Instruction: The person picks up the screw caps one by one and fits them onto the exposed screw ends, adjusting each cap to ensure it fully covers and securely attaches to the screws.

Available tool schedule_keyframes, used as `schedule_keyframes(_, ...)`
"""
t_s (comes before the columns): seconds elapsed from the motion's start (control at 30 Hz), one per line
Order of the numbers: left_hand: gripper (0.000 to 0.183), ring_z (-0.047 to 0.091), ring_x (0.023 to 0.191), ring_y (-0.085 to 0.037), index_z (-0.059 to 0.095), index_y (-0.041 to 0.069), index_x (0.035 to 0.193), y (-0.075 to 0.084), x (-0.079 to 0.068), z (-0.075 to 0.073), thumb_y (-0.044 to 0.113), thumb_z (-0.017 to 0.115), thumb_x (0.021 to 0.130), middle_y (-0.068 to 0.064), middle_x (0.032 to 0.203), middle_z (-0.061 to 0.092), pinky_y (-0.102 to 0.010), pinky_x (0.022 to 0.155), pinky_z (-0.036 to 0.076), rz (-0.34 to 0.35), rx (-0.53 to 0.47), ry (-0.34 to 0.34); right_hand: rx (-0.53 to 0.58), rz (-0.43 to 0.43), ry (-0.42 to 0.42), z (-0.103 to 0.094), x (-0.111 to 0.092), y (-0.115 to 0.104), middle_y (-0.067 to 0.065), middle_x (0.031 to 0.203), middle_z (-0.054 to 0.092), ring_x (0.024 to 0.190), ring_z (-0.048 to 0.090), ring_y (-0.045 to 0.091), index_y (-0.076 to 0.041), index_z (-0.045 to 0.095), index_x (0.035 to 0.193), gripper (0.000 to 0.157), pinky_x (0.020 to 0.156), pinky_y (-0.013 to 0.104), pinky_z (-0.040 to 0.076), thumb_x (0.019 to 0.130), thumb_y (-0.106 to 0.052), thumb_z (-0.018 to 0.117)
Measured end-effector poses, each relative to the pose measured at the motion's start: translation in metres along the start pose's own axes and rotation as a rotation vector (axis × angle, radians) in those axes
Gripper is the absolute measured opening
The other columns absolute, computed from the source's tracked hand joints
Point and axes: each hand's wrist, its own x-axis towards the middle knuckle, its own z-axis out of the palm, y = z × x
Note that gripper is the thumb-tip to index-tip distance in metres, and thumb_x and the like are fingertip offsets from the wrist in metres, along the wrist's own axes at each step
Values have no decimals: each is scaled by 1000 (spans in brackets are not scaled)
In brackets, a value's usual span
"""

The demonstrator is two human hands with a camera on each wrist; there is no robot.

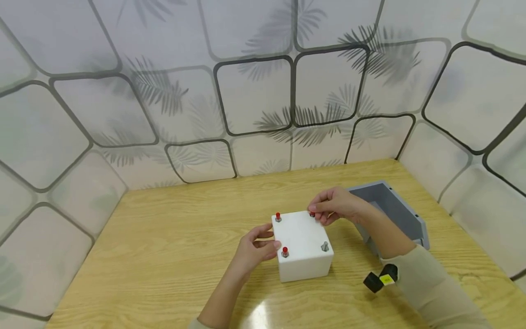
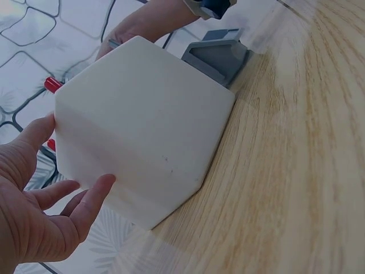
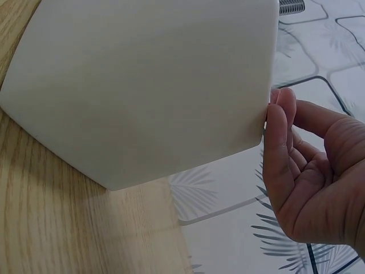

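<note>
A white box (image 1: pixel 302 237) stands on the table with a threaded metal post at each top corner. Red caps sit on the far-left post (image 1: pixel 278 216) and the near-left post (image 1: pixel 285 251); the near-right metal bolt (image 1: pixel 325 246) is bare. At the far-right corner my right hand (image 1: pixel 339 205) pinches a small red cap (image 1: pixel 312 214), mostly covered by the fingertips. My left hand (image 1: pixel 255 249) rests against the box's left side, its thumb at the top edge and its fingers spread, as the left wrist view also shows.
To the right of the box, partly behind my right forearm, stands a grey plastic bin (image 1: pixel 396 210). A black strap piece with a yellow label (image 1: pixel 386 279) is at the right sleeve. Patterned walls (image 1: pixel 259 96) border the wooden table (image 1: pixel 176 237).
</note>
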Motion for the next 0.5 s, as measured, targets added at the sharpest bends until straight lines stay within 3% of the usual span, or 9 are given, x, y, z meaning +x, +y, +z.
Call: schedule_keyframes(0.5, 62, 59, 97, -19, 44, 0, 138, -1, 1, 0, 17, 72, 85, -21, 126, 48, -37, 84, 57, -12, 1, 8, 37, 11, -15, -1, 1, 2, 1, 72, 66, 60, 62, 9, 3, 67, 101, 24, 59, 25, 59, 89, -18, 67)
